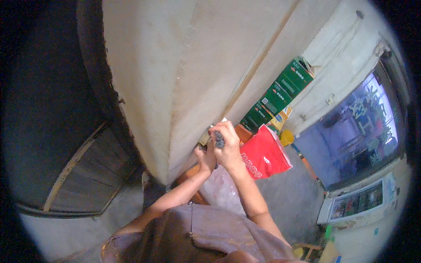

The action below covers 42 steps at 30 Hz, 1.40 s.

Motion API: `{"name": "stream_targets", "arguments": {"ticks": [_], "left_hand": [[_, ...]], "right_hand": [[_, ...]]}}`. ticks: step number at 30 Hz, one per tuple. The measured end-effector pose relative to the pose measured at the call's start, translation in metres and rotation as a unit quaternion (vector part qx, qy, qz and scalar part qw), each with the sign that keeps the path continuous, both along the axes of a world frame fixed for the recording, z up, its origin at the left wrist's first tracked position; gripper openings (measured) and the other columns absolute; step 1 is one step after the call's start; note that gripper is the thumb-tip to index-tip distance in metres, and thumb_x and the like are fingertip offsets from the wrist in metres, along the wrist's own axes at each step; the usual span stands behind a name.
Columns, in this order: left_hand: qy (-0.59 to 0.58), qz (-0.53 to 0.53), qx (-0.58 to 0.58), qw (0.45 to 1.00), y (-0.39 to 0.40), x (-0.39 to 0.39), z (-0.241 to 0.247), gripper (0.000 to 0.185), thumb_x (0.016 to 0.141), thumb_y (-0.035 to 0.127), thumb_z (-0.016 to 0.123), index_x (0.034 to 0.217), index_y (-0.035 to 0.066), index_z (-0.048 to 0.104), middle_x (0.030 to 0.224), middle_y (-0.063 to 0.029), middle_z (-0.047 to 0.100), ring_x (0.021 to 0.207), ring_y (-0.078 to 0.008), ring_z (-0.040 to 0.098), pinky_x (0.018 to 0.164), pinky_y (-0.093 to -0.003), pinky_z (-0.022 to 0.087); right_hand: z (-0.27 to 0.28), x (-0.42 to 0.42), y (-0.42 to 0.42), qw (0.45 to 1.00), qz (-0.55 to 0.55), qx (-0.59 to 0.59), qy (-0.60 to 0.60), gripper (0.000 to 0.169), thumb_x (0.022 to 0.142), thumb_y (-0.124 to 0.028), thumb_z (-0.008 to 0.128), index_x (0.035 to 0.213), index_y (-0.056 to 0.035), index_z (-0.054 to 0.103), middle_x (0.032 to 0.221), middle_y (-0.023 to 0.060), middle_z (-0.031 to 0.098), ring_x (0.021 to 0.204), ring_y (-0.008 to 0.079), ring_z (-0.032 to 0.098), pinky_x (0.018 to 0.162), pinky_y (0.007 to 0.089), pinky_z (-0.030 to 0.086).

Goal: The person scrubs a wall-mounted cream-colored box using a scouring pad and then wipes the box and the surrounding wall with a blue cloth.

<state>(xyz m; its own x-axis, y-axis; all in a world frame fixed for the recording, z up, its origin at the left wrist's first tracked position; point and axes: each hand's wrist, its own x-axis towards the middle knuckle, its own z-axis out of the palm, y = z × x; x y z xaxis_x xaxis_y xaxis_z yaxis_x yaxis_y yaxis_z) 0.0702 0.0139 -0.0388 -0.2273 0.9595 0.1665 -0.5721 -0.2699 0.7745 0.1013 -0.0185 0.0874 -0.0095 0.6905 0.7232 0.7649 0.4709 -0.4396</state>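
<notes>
My right hand (227, 143) is closed around a dark grey, rough-looking object (219, 139), whose kind I cannot tell. Just below and left of it, touching or nearly touching, is my left hand (205, 160), its thumb raised beside a small pale, dark-edged thing (204, 139). Whether the left fingers grip that thing is hidden. Both hands are close to the foot of a large pale wall or panel (197, 82). A red plastic bag (264, 156) bearing writing lies right of my right wrist. Beneath my forearms is a whitish, shiny plastic surface (222, 189).
Green cardboard boxes (278, 95) stand in a row along the panel, near a yellow container (286, 137). A glass door (355, 128) and a white-framed case or window (357, 200) are at the right. A dark ribbed panel (95, 174) is at the left.
</notes>
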Motion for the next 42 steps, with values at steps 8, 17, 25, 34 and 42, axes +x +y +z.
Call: {"name": "stream_targets", "arguments": {"ticks": [8,17,25,34,42], "left_hand": [[0.093,-0.045,-0.048,0.994,-0.002,-0.006,-0.021,0.013,0.096,0.012,0.065,0.096,0.000,0.068,0.078,-0.0018,0.064,0.067,-0.0111,0.056,0.065,-0.0307,0.049],[0.052,-0.055,-0.073,0.994,-0.003,-0.011,-0.008,0.013,0.098,0.010,0.062,0.093,-0.001,0.066,0.071,-0.0006,0.059,0.063,-0.0104,0.054,0.062,-0.0279,0.045],[0.087,-0.046,-0.069,0.993,-0.009,-0.011,0.004,0.013,0.098,0.012,0.064,0.095,0.000,0.063,0.072,-0.0005,0.058,0.067,-0.0110,0.053,0.066,-0.0281,0.045],[0.080,-0.069,-0.076,0.991,-0.007,-0.013,-0.011,0.014,0.099,0.011,0.061,0.097,-0.002,0.062,0.079,-0.0028,0.062,0.068,-0.0113,0.054,0.068,-0.0286,0.046],[0.106,-0.091,-0.077,0.987,-0.009,-0.020,-0.002,0.018,0.102,0.016,0.061,0.101,-0.002,0.062,0.083,-0.0031,0.061,0.071,-0.0100,0.053,0.068,-0.0280,0.046]], "right_hand": [[0.004,0.041,0.003,0.996,-0.082,0.028,0.023,0.018,0.076,0.009,0.065,0.092,0.0011,0.064,0.094,0.0166,0.059,0.089,0.0348,0.062,0.078,0.0399,0.051],[-0.020,0.058,0.027,0.984,-0.143,0.018,0.106,0.009,0.082,0.005,0.064,0.091,0.0023,0.064,0.091,0.0178,0.059,0.087,0.0335,0.064,0.077,0.0393,0.051],[-0.019,0.074,0.041,0.988,-0.141,-0.056,0.037,0.007,0.083,0.004,0.065,0.089,0.0012,0.064,0.095,0.0182,0.061,0.089,0.0358,0.065,0.076,0.0395,0.051],[-0.043,0.082,0.038,0.977,-0.173,-0.039,0.116,0.010,0.085,-0.002,0.068,0.095,-0.0015,0.069,0.100,0.0154,0.061,0.095,0.0298,0.064,0.082,0.0379,0.052],[-0.074,0.039,0.012,0.915,-0.135,0.011,0.381,0.015,0.088,-0.007,0.070,0.101,-0.0003,0.067,0.100,0.0118,0.063,0.092,0.0234,0.065,0.081,0.0338,0.052]]}}
